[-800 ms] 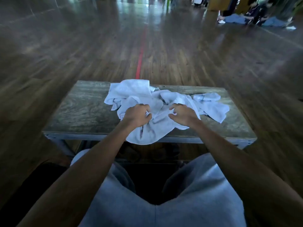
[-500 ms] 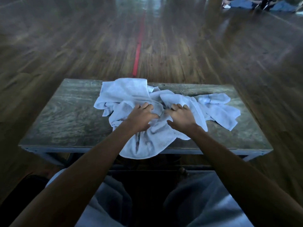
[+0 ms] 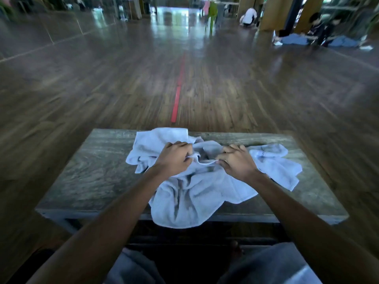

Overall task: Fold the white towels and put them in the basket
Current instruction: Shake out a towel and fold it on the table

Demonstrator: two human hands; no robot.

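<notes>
A heap of crumpled white towels point(image 3: 196, 193) lies on the middle of a low wooden table point(image 3: 92, 177), one part hanging over the near edge. My left hand point(image 3: 174, 158) pinches a hem of the top towel. My right hand point(image 3: 235, 160) pinches the same hem a little to the right, so a short stretch of edge runs between them. Another towel with a small printed mark point(image 3: 274, 162) lies at the right of the heap. No basket is in view.
The table stands on a dark wooden floor point(image 3: 82, 89) with a red tape line point(image 3: 177, 99) running away from it. People sit on the floor at the far right point(image 3: 315, 31). My knees in grey trousers point(image 3: 272, 267) are under the near edge.
Both hands went from pressing into the heap to pinching one towel's hem and lifting it slightly. The camera tilted up, showing more of the hall.
</notes>
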